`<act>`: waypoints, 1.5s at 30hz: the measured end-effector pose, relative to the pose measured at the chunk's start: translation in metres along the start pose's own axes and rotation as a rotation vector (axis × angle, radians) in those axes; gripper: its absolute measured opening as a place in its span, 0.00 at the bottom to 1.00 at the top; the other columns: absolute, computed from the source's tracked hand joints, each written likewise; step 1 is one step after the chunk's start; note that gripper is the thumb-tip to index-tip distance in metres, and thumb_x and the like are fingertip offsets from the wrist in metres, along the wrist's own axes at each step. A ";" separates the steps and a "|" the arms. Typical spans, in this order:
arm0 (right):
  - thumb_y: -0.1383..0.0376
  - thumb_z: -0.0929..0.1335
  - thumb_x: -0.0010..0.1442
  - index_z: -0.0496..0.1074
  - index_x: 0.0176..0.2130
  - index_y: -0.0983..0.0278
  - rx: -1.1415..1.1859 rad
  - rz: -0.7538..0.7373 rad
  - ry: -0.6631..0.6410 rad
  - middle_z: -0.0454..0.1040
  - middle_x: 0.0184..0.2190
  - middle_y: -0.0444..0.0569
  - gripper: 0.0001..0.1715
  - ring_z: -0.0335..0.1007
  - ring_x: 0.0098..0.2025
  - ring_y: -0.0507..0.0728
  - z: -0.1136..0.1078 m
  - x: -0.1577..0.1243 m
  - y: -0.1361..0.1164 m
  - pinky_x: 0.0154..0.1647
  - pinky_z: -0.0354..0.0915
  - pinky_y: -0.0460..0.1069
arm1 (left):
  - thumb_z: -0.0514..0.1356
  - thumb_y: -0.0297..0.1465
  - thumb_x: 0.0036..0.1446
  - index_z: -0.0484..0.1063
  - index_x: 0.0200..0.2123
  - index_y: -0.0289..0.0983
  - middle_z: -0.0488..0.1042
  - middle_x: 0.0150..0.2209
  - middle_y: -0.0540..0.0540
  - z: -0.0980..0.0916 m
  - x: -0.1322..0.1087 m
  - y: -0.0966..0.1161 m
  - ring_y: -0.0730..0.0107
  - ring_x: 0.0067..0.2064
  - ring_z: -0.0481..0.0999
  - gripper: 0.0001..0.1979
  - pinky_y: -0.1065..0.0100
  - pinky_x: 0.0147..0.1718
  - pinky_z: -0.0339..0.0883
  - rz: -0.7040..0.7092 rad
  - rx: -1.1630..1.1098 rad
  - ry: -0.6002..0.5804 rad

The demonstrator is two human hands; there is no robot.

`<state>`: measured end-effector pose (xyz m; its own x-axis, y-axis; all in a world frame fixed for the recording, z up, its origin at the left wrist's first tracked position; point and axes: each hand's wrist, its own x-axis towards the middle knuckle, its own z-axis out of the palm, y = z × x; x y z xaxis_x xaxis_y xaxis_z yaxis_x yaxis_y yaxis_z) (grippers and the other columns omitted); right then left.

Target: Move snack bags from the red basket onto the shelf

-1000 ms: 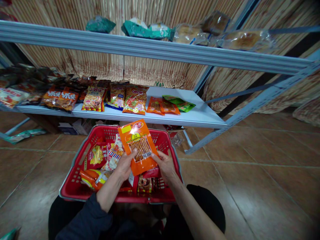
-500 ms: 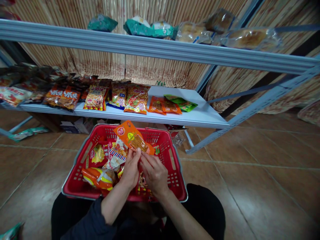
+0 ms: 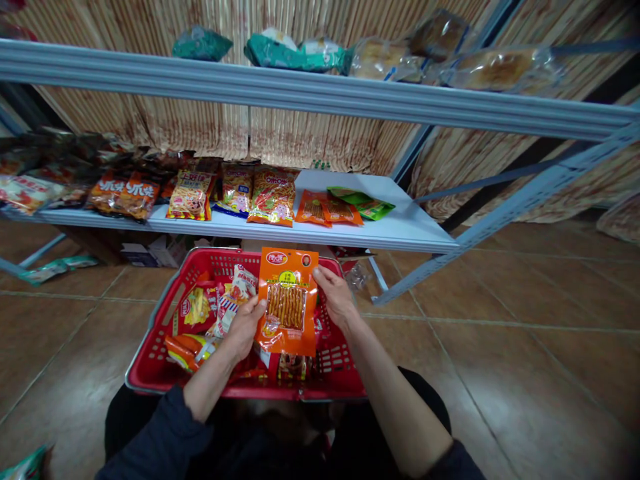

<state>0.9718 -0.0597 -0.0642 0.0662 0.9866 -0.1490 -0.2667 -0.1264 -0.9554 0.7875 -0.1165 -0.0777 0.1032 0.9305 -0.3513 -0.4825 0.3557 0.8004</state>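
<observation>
An orange snack packet [image 3: 287, 303] with a clear window showing brown sticks is held upright above the basket, its printed front towards me. My left hand [image 3: 245, 327] pinches its left edge, thumb on the front. At the upper right edge, my right hand [image 3: 336, 293] grips it between thumb and fingers. Below is the red shopping basket [image 3: 145, 363], standing in front of my knees. Inside it lie a red packet with a picture of fries [image 3: 195, 308], a white and red packet [image 3: 235, 297], and an orange-yellow packet [image 3: 190, 351]. The held packet hides part of the contents.
A metal shelf [image 3: 400, 230] ahead carries several snack bags [image 3: 273, 197], two orange packets [image 3: 327, 209] and green packets [image 3: 363, 203]. Bagged bread [image 3: 493, 70] lies on the upper shelf. A slanted shelf brace [image 3: 525, 180] is at right; green-white packets [image 3: 57, 269] lie on the floor at left.
The orange packet has turned from tilted to upright, facing me. My hands have moved apart, the left to its left edge and the right up to its right edge.
</observation>
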 end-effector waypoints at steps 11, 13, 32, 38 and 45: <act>0.60 0.76 0.35 0.71 0.23 0.63 0.279 0.052 0.231 0.74 0.19 0.41 0.15 0.68 0.21 0.52 -0.001 0.029 -0.009 0.26 0.66 0.48 | 0.65 0.39 0.45 0.73 0.38 0.34 0.76 0.29 0.48 0.004 -0.009 -0.007 0.71 0.27 0.73 0.18 0.71 0.30 0.66 -0.009 0.176 -0.129; 0.61 0.77 0.33 0.71 0.23 0.63 0.312 0.037 0.247 0.74 0.19 0.41 0.16 0.67 0.20 0.51 -0.003 0.031 -0.010 0.25 0.66 0.47 | 0.65 0.40 0.45 0.73 0.33 0.34 0.73 0.22 0.50 0.003 -0.004 -0.009 0.75 0.21 0.69 0.16 0.74 0.21 0.63 0.030 0.272 -0.059; 0.50 0.73 0.43 0.73 0.37 0.67 -0.004 0.309 -0.202 0.76 0.29 0.48 0.27 0.72 0.28 0.54 -0.009 -0.053 0.019 0.29 0.64 0.47 | 0.69 0.40 0.37 0.74 0.40 0.34 0.79 0.34 0.42 0.030 0.009 -0.008 0.61 0.37 0.77 0.26 0.65 0.36 0.69 -0.001 -0.086 0.182; 0.49 0.72 0.45 0.73 0.33 0.70 0.007 0.318 -0.139 0.72 0.18 0.45 0.27 0.67 0.21 0.51 -0.012 -0.057 0.026 0.26 0.62 0.45 | 0.70 0.38 0.36 0.73 0.43 0.34 0.79 0.36 0.42 0.029 -0.002 0.004 0.60 0.37 0.77 0.28 0.66 0.35 0.69 -0.059 0.026 0.067; 0.50 0.71 0.48 0.73 0.36 0.67 0.020 0.285 -0.153 0.75 0.29 0.48 0.24 0.68 0.24 0.50 -0.020 -0.063 0.012 0.24 0.63 0.44 | 0.67 0.37 0.41 0.70 0.47 0.35 0.78 0.37 0.42 0.038 0.003 0.006 0.60 0.37 0.78 0.27 0.66 0.32 0.69 -0.132 0.087 0.034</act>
<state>0.9834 -0.1251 -0.0715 -0.1585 0.9162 -0.3681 -0.2725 -0.3990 -0.8755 0.8177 -0.1080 -0.0557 0.1304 0.8723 -0.4712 -0.3898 0.4821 0.7846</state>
